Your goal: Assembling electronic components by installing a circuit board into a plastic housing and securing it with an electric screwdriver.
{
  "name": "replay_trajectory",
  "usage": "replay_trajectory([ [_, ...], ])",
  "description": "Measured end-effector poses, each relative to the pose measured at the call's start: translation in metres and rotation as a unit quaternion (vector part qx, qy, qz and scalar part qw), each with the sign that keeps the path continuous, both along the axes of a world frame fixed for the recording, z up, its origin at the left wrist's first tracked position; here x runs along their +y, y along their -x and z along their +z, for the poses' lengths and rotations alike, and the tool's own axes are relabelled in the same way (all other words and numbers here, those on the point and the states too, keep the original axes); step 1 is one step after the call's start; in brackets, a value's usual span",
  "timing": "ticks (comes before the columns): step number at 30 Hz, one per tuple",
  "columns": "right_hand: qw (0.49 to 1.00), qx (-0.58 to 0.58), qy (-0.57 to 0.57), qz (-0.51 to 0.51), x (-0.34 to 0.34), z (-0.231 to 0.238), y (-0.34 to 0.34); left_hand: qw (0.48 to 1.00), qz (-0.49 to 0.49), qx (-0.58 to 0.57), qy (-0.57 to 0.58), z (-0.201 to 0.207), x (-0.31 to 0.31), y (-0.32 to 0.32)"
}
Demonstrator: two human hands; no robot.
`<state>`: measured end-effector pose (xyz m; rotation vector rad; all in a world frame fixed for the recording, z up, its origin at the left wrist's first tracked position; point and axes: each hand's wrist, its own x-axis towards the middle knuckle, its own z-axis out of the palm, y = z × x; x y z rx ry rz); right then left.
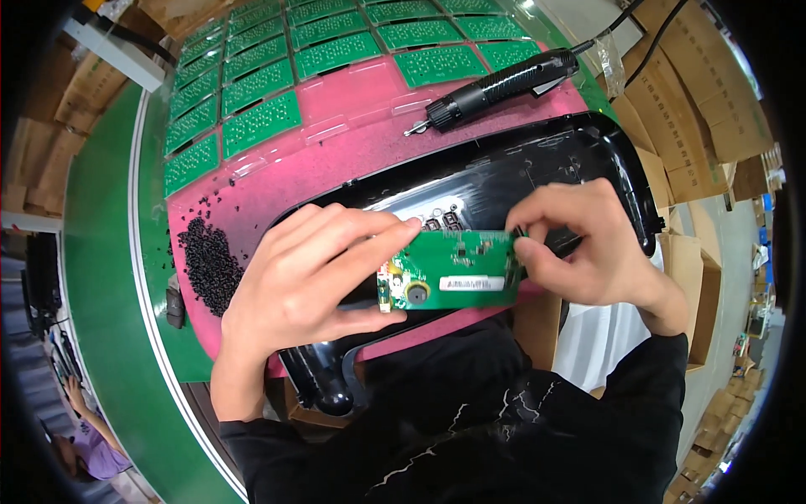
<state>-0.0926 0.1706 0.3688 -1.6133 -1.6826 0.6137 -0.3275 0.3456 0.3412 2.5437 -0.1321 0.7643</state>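
Note:
A green circuit board (470, 256) is held level over a glossy black plastic housing (378, 197). My left hand (294, 277) grips the board's left end, fingers along the top edge and thumb at the bottom edge. On the board's face are a white barcode label, a round black component and several small parts. With thumb and forefinger closed, my right hand (579, 239) pinches the board's upper right corner, where a small dark part shows. Just behind the board, square cutouts in the housing are visible. The housing's middle is hidden by the board and hands.
A black electric screwdriver (495, 91) lies beyond the housing on the pink mat (277, 181). Clear trays of green boards (336, 55) fill the far side. A pile of small black screws (210, 265) is at the left. Cardboard boxes (672, 109) stand right; a person (101, 449) sits far left.

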Motion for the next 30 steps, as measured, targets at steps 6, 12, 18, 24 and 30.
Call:
replay_trajectory([
  [6, 0.995, 0.071, 0.067, 0.032, -0.013, -0.012, 0.0, 0.996, -0.032, 0.087, 0.016, 0.0, -0.007, 0.0],
  [12, 0.994, 0.017, 0.059, 0.093, -0.009, -0.012, -0.004, 0.994, 0.016, 0.104, 0.026, -0.003, -0.002, 0.001],
  [18, 0.998, 0.017, 0.023, 0.063, 0.004, -0.035, -0.02, 0.979, 0.092, 0.171, 0.057, -0.002, -0.007, 0.002],
  [24, 0.998, -0.003, -0.007, 0.061, 0.021, -0.053, -0.022, 0.941, 0.169, 0.284, 0.07, -0.002, -0.011, -0.001],
  [30, 0.997, -0.009, -0.022, 0.07, 0.023, -0.061, -0.025, 0.938, 0.189, 0.286, 0.054, -0.006, -0.016, -0.004],
])
